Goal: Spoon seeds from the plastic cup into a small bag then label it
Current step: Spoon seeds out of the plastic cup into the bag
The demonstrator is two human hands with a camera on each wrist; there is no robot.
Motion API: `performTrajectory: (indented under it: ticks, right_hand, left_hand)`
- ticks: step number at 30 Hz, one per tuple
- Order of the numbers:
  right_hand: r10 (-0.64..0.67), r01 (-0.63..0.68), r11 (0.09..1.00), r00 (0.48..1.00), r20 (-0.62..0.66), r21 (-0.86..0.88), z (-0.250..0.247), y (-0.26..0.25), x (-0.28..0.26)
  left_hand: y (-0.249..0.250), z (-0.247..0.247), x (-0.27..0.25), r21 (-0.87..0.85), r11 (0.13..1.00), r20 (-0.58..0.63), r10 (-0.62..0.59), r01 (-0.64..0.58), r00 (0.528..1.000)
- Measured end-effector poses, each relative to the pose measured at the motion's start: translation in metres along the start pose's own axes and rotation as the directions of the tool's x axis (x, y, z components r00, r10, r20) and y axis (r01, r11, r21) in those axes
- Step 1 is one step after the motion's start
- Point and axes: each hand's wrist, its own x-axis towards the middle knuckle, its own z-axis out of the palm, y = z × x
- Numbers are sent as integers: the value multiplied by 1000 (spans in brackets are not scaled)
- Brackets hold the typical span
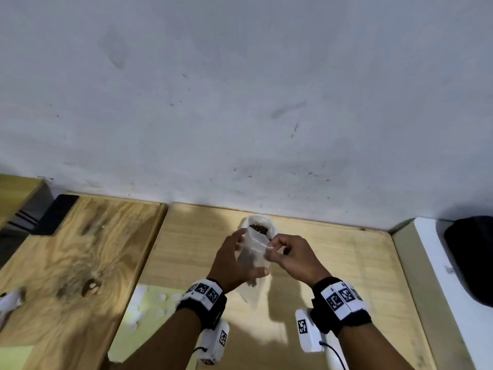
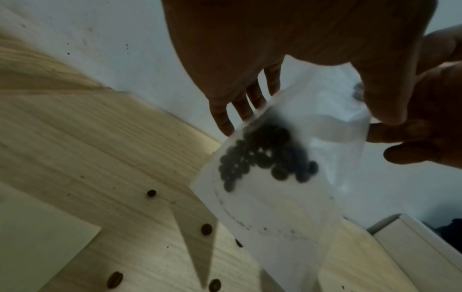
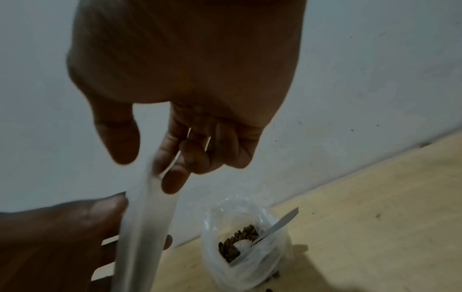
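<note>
I hold a small translucent bag [image 1: 253, 259] upright above the table with both hands. My left hand [image 1: 249, 255] grips its body, the thumb across the front and the fingers [image 2: 225, 120] behind. My right hand [image 1: 270, 247] pinches the bag's top edge [image 3: 153, 177] between thumb and forefinger. Dark seeds [image 2: 262, 158] sit in a clump inside the bag. Behind it by the wall stands the plastic cup [image 1: 260, 227], lined with thin plastic and holding brown seeds [image 3: 237, 241]. A metal spoon [image 3: 280, 225] rests in the cup.
Several loose seeds [image 2: 206, 229] lie on the wooden table [image 1: 333, 263]. A pale yellow sheet with white labels [image 1: 149, 308] lies near my left forearm. A black flat object [image 1: 57, 214] lies far left, and a white surface with a dark object [image 1: 469, 257] borders the right. The wall is close behind.
</note>
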Motion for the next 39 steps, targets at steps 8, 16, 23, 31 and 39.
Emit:
performTrajectory:
  ticks: [8, 16, 23, 31, 39]
  right_hand:
    - [61, 0, 976, 960, -275, 218, 3, 4, -2]
    - [93, -41, 946, 984, -149, 322, 5, 1, 4]
    - [117, -74, 925, 989, -93, 372, -2, -8, 10]
    - [267, -182, 826, 960, -85, 534, -16, -1, 6]
    - [215, -112, 874, 962, -170, 472, -4, -1, -6]
  left_hand:
    - [10, -7, 7, -36, 996, -218, 76, -85, 973]
    - [19, -9, 13, -179, 984, -134, -7, -17, 991]
    - [26, -13, 16, -212, 976, -113, 23, -47, 993]
    - [34, -22, 16, -398, 917, -109, -65, 17, 992]
    - [28, -1, 16, -503, 849, -120, -257, 164, 959]
